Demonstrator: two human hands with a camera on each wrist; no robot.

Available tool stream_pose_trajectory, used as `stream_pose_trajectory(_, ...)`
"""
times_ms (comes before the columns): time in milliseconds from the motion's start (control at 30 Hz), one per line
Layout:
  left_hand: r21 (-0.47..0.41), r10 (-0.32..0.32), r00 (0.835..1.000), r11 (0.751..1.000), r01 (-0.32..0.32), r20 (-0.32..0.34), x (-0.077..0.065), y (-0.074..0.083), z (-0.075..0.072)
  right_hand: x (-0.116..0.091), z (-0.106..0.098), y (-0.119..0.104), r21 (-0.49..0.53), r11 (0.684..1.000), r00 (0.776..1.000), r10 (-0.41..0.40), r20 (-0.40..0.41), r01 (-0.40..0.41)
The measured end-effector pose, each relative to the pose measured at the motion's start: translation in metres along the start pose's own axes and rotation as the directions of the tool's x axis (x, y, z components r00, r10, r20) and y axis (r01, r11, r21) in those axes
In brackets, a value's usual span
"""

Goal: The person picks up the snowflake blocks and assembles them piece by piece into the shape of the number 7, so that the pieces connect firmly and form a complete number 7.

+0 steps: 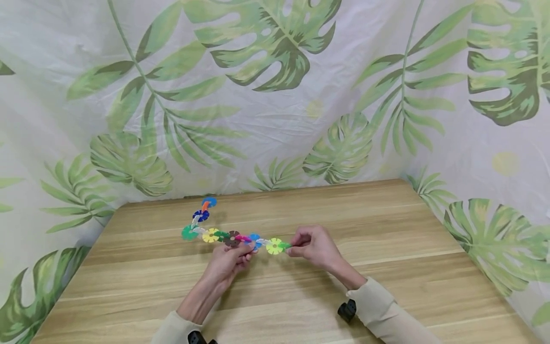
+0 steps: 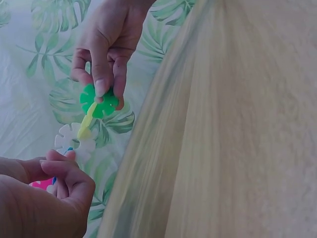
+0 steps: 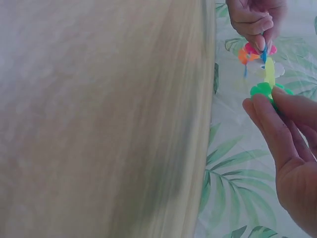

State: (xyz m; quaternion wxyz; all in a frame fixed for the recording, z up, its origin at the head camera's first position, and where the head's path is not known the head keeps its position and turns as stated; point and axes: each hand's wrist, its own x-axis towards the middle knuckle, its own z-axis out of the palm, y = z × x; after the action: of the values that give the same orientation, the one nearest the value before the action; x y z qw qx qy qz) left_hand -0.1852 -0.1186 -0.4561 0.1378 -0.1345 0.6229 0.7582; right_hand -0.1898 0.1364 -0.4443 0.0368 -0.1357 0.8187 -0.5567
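A chain of notched plastic snowflake discs, slotted into one another at right angles, stretches across both hands in the head view. My left hand pinches the chain at a blue disc, beside a pink disc. At the chain's right end, my right hand pinches a bright green disc between thumb and fingers. That green disc is joined to a yellow disc, which meets a white disc. Leftward run a brown disc, another yellow disc and a teal-green disc.
The chain bends at the teal-green disc toward the back, through a dark blue disc and an orange disc to a blue end disc. Beneath is a wood-grain table. A leaf-patterned cloth hangs behind it.
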Motion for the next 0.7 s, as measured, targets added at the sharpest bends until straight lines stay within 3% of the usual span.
stream_pose_trajectory(133,0.016,-0.010,1.000,1.000,0.010,0.029,0.002,0.000,-0.003,0.000,-0.005,0.001,-0.039,0.999,0.996,-0.032,0.078,0.035)
stream_pose_trajectory(300,0.088,-0.036,0.987,0.996,0.022,0.159,0.003,0.001,-0.006,0.001,-0.021,0.007,-0.015,0.999,0.970,-0.037,0.240,0.042)
stream_pose_trajectory(500,0.224,-0.101,0.926,0.974,0.018,0.364,0.001,-0.001,-0.002,0.010,-0.033,0.011,0.011,1.000,0.955,-0.004,0.297,0.000)
stream_pose_trajectory(567,0.261,-0.119,0.905,0.965,0.009,0.409,0.000,-0.003,0.001,0.015,-0.032,0.013,0.015,1.000,0.949,0.013,0.316,-0.019)
stream_pose_trajectory(700,0.321,-0.129,0.879,0.946,-0.030,0.460,-0.002,-0.006,0.008,0.023,-0.021,0.017,0.059,0.995,0.934,0.055,0.353,-0.081)
